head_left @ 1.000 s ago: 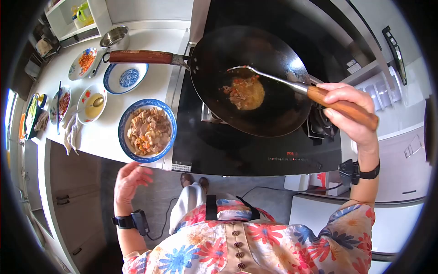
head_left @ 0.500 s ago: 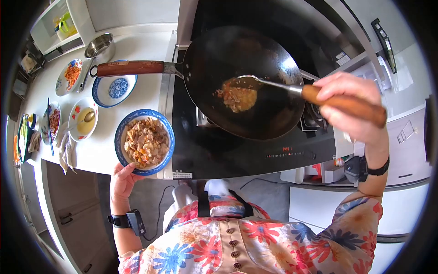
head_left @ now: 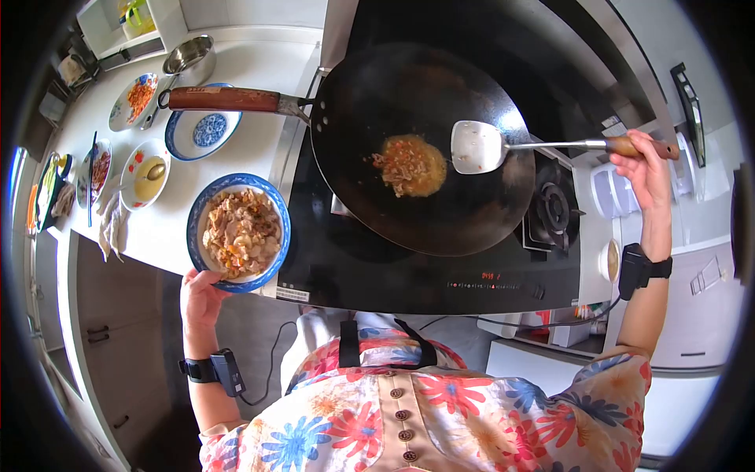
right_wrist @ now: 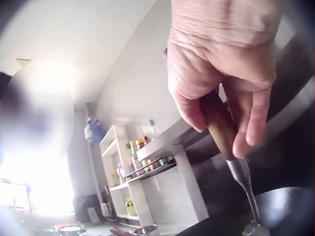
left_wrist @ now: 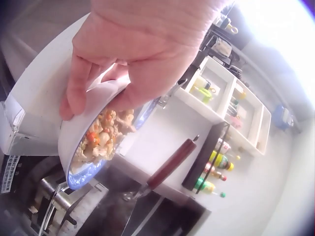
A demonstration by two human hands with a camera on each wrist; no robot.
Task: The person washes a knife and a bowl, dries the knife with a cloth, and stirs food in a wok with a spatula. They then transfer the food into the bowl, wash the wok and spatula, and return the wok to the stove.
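Observation:
At the counter's front edge, my left hand (head_left: pixel 200 299) grips a blue-rimmed bowl (head_left: pixel 193 230), thumb over its rim and fingers beneath. Cooked meat pieces with orange-red bits (head_left: pixel 242 236) fill the bowl. In the left wrist view the bowl (left_wrist: pixel 71 140) tilts. My right hand (head_left: pixel 649 177) holds a spatula (head_left: pixel 477 147) by its wooden handle (right_wrist: pixel 221 125), thumb and fingers around it. The metal blade is held over the right part of a dark wok (head_left: pixel 464 228). A patch of meat in yellowish liquid (head_left: pixel 413 167) lies at the wok's bottom.
The wok's wooden handle (head_left: pixel 224 99) points left over the counter, near an empty blue-rimmed bowl (head_left: pixel 181 134). Farther left stand a bowl of yellow liquid (head_left: pixel 135 193) with a spoon, a plate of chopped orange food (head_left: pixel 119 118) and a metal pot (head_left: pixel 206 69). Right of the wok is a second burner (head_left: pixel 553 211).
My left hand has come up to the filled bowl and taken hold of its rim. The spatula has lifted from the food and moved right, its blade turned over.

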